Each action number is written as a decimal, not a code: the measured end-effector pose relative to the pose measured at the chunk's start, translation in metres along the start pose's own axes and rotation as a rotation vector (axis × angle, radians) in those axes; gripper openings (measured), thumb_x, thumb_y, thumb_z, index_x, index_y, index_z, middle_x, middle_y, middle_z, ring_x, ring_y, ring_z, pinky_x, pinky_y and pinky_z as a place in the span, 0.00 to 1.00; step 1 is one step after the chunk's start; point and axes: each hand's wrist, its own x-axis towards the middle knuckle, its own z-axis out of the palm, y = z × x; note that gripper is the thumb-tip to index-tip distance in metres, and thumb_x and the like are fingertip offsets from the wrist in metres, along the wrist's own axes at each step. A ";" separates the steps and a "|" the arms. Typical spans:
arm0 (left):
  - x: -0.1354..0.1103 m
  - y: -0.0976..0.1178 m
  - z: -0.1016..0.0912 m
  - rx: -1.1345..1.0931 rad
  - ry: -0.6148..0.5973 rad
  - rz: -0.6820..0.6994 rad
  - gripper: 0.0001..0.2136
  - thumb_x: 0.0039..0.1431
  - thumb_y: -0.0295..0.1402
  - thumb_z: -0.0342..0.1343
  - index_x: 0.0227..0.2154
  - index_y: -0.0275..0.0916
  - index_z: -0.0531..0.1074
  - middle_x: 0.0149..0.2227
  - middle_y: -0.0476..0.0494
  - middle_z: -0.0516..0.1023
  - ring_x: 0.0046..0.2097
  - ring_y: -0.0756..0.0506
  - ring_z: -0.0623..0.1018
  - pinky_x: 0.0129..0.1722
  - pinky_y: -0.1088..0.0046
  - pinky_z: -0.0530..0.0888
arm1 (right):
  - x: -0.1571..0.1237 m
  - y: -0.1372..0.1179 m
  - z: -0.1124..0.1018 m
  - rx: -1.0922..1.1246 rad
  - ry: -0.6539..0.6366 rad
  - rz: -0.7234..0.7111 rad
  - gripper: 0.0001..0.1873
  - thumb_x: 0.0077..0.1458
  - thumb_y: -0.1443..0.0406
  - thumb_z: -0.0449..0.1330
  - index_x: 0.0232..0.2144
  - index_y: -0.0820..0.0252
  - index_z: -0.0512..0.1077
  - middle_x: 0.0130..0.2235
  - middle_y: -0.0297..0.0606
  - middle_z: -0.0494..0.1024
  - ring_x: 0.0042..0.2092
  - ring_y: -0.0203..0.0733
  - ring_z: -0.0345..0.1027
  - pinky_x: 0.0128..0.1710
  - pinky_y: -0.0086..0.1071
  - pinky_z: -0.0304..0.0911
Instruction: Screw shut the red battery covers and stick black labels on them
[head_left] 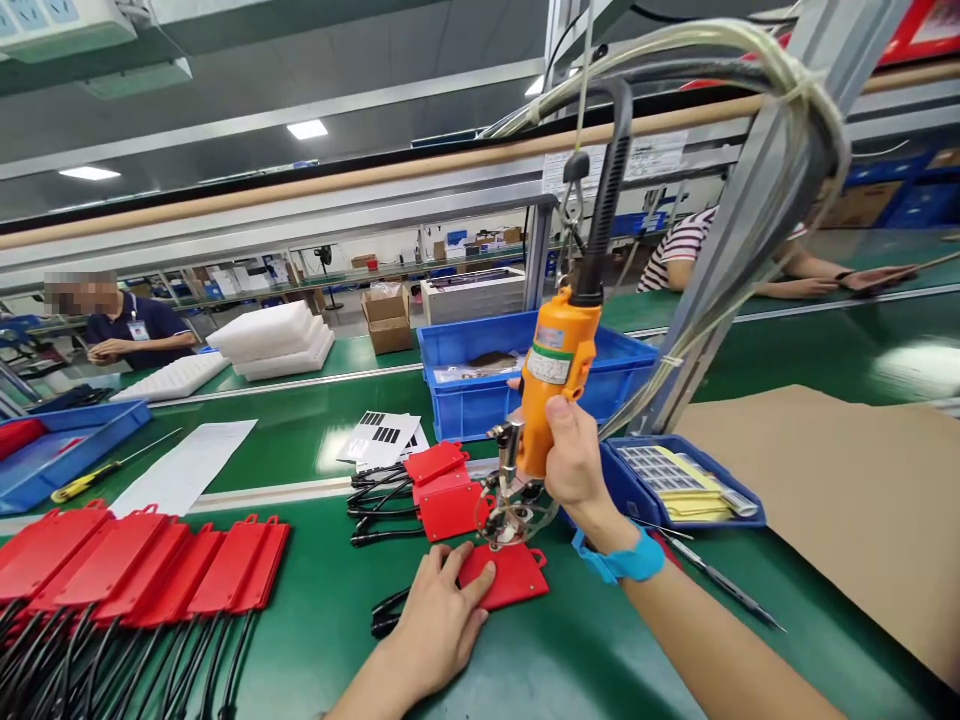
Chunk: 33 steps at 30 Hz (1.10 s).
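In my right hand [574, 460] is an orange electric screwdriver [556, 360], held upright with my fingers wrapped round its body. It hangs from a cord, and its metal nose with thin clear tubes [514, 510] points down at a flat red plastic case [514, 578]. Whether the tip touches the case is hard to see. My left hand [442, 615] holds the left end of this case against the green bench, fingers bent over it. Black cables [386, 610] stick out on the left. Just behind lie several similar red cases [450, 508] with black cables.
Many red cases [150, 565] lie in a row at left. A blue bin [487, 400] stands behind, a blue tray of labels [682, 485] at right. Tweezers [731, 585], cardboard [825, 500], and a yellow-handled screwdriver [90, 482] lie around. Two people sit beyond the bench.
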 end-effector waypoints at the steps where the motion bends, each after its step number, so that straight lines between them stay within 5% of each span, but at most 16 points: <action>1: 0.000 0.001 -0.001 -0.007 -0.002 -0.005 0.22 0.67 0.36 0.50 0.63 0.51 0.61 0.64 0.41 0.62 0.55 0.36 0.65 0.57 0.54 0.69 | -0.002 0.006 0.000 0.002 -0.008 0.005 0.29 0.57 0.41 0.55 0.41 0.59 0.72 0.23 0.33 0.71 0.21 0.38 0.65 0.19 0.31 0.65; 14: 0.002 0.002 -0.007 -0.037 -0.045 -0.037 0.23 0.67 0.35 0.50 0.63 0.53 0.60 0.64 0.42 0.61 0.55 0.37 0.64 0.59 0.54 0.66 | -0.007 0.018 0.003 0.031 -0.085 0.048 0.29 0.57 0.41 0.55 0.45 0.59 0.71 0.23 0.33 0.71 0.21 0.38 0.65 0.20 0.31 0.65; 27: 0.005 0.002 -0.014 0.003 -0.091 0.013 0.25 0.65 0.32 0.52 0.64 0.46 0.60 0.62 0.34 0.62 0.55 0.34 0.66 0.56 0.49 0.69 | -0.014 0.029 0.009 0.060 -0.098 0.023 0.27 0.56 0.41 0.56 0.35 0.60 0.69 0.20 0.32 0.68 0.19 0.36 0.62 0.15 0.27 0.58; 33: 0.007 0.002 -0.006 0.078 -0.048 0.051 0.27 0.64 0.31 0.55 0.65 0.42 0.60 0.63 0.30 0.62 0.57 0.32 0.67 0.56 0.48 0.70 | -0.014 0.000 0.007 0.058 -0.051 -0.052 0.26 0.57 0.43 0.57 0.35 0.60 0.70 0.21 0.31 0.68 0.18 0.35 0.61 0.14 0.28 0.58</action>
